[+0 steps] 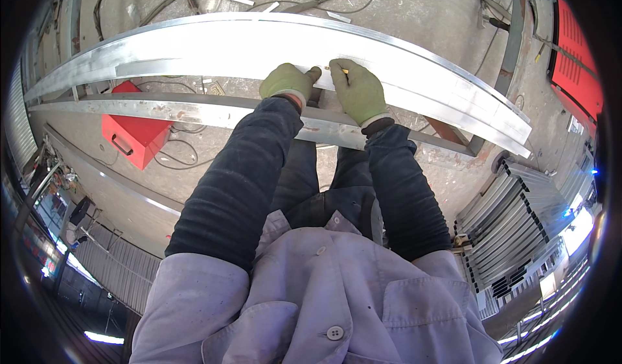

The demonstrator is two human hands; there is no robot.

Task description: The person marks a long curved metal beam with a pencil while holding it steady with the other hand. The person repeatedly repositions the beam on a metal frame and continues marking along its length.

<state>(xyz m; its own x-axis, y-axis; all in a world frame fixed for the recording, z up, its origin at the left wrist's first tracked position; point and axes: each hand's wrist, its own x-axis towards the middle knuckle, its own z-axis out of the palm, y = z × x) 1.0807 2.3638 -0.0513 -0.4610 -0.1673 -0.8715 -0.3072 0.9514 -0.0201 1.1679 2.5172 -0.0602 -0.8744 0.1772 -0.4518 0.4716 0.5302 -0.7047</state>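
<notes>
A long, bright silvery metal beam (pixel 214 43) lies across in front of me. My left hand (pixel 284 81), in a green glove, is at its near edge with the fingers curled and the thumb toward the right. Whatever those fingers close on is hidden. Just to the right, my gloved right hand (pixel 358 90) is closed over the same beam, pinching a thin yellow stick (pixel 328 69) that looks like a pencil. Its tip points left, toward my left thumb.
A grey steel rail (pixel 214 113) runs below the beam, nearer me. A red metal box (pixel 135 137) with a black handle stands on the floor at left. Stacked metal profiles (pixel 512 221) lie at right, beyond them a red cabinet (pixel 576 59). Cables (pixel 188 160) trail on the floor.
</notes>
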